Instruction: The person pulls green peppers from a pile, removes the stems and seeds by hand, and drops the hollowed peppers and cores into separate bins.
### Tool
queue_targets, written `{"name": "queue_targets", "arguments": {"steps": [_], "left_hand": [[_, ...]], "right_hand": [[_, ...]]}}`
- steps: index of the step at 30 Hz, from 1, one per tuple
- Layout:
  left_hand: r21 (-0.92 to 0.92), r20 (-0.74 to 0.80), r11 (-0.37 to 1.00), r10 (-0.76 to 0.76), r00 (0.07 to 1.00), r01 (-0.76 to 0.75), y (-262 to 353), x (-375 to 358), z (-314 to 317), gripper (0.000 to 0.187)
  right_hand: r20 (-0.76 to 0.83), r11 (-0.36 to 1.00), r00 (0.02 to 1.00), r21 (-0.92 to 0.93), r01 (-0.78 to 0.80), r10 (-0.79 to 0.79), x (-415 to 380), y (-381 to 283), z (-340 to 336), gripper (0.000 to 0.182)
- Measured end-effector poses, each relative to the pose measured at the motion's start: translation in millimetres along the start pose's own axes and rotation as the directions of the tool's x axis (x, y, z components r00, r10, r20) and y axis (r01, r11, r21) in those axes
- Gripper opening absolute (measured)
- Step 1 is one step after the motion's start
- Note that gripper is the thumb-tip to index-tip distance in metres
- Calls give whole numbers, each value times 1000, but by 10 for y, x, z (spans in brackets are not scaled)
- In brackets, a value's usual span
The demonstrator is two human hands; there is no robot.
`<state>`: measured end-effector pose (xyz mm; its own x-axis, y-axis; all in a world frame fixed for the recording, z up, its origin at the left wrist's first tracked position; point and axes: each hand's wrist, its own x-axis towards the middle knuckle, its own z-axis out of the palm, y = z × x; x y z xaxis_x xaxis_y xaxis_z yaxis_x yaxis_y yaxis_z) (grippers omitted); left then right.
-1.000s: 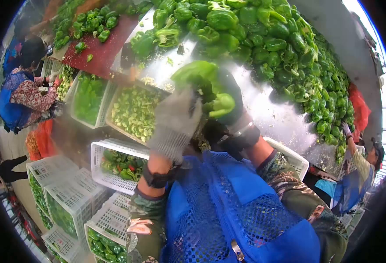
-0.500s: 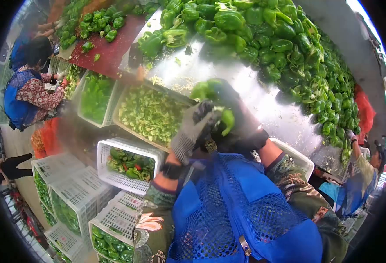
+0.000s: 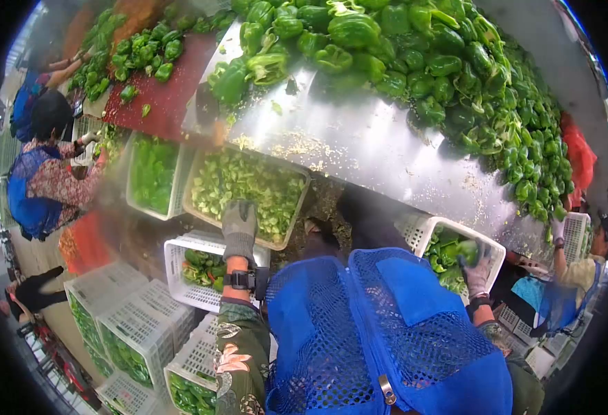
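Steel table (image 3: 387, 149) heaped with green bell peppers (image 3: 414, 48) — right hand (image 3: 478, 277) grips one over the white crate (image 3: 425, 227), left hand (image 3: 239, 225) open above the trimmings tray (image 3: 297, 207) — drop it in, reach again.

The table (image 3: 380, 149) was smooth sheet metal with a dull shine, flecked with pale seeds. The peppers (image 3: 414, 48) heaped on it had glossy, waxy skins. The crates (image 3: 145, 311) were white plastic lattice, matt. The left hand (image 3: 239, 225) wore a grey knitted cloth glove, the right hand (image 3: 479, 273) a paler one. The apron (image 3: 380, 332) was blue open mesh fabric.
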<state>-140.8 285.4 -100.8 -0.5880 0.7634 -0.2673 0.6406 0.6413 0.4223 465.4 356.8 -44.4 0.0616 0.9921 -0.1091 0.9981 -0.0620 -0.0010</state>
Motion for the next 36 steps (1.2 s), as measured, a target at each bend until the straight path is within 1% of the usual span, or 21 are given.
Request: {"name": "queue_targets", "arguments": {"steps": [2, 4, 6, 8, 9, 13, 14, 17, 18, 21, 23, 25, 27, 29, 30, 31, 32, 33, 34, 35, 36], "left_hand": [[-30, 49, 999, -12, 999, 14, 469, 105, -183, 31], [-16, 0, 994, 108, 994, -108, 636, 434, -170, 31], [111, -123, 948, 312, 942, -300, 902, 905, -246, 33], [85, -75, 950, 305, 949, -299, 1149, 1526, -338, 41], [217, -107, 958, 212, 971, -185, 1237, 1900, -280, 48], [306, -43, 951, 54, 998, -39, 1672, 3056, -54, 84], [338, -30, 941, 16, 999, -5, 1718, 3301, 89, 85], [519, 26, 847, -154, 988, 119, 1864, 3739, 375, 80], [584, 46, 798, -217, 975, 150, 1910, 3825, 432, 77], [423, 95, 887, -248, 964, 187, 1826, 3825, 595, 62], [154, 72, 979, -149, 986, 136, 1606, 3565, 913, 50], [-138, 225, 881, -418, 880, 453, 1843, 3236, 914, 43], [-353, 177, 918, -126, 976, 182, 1741, 2996, 1183, 40], [-275, -44, 928, 248, 968, -250, 1744, 2654, 1308, 36], [-129, -170, 867, 458, 872, -481, 1834, 2478, 1261, 33], [-247, -99, 858, 439, 893, -449, 1931, 2348, 1132, 35], [-528, 128, 829, 295, 947, -187, 2000, 2231, 944, 37], [-666, 274, 745, 217, 937, 22, 2100, 2099, 697, 39], [-692, 271, 722, 232, 934, 21, 2177, 1940, 459, 42], [-678, 317, 698, -8, 948, 233, 2496, 1657, 87, 43], [-468, 7, 852, 270, 963, -235, 2560, 1462, -98, 46]], "right_hand": [[102, 991, 987, 26, -130, 127, -52, 230, 184, 55], [73, 921, 997, 389, -29, 1, 380, -37, 162, 51], [90, 673, 996, 738, -48, -28, 1015, -605, 121, 46], [132, 391, 982, 918, -68, -139, 1552, -1454, 102, 38], [97, 297, 962, 955, -18, -255, 1757, -1862, 90, 34], [147, 325, 855, 945, 27, -498, 2310, -3118, 237, 29], [315, 245, 833, 944, -223, -456, 2348, -3250, 279, 29], [379, 358, 789, 908, -217, -484, 2447, -3301, 833, 29], [378, 281, 792, 921, -269, -480, 2499, -3324, 1021, 30], [437, 112, 786, 894, -434, -438, 2467, -3318, 1180, 37], [480, 56, 783, 864, -501, -396, 2675, -3634, 889, 45], [461, 124, 724, 875, -469, -513, 2875, -3898, 1117, 61], [205, 130, 762, 979, -159, -614, 2935, -4153, 965, 72], [-86, 206, 792, 944, 260, -604, 2989, -4360, 871, 74], [40, 43, 769, 999, -17, -638, 3064, -4310, 782, 73], [142, -113, 713, 948, -298, -687, 3131, -4255, 653, 72], [212, -246, 633, 794, -555, -745, 3113, -4192, 523, 71], [211, -320, 643, 729, -605, -736, 3014, -4130, 393, 67], [198, -394, 653, 658, -642, -731, 2908, -4092, 252, 64], [187, -463, 661, 576, -673, -727, 2809, -4071, 128, 60], [162, -509, 618, 429, -747, -770, 2742, -4094, 135, 52]]}}
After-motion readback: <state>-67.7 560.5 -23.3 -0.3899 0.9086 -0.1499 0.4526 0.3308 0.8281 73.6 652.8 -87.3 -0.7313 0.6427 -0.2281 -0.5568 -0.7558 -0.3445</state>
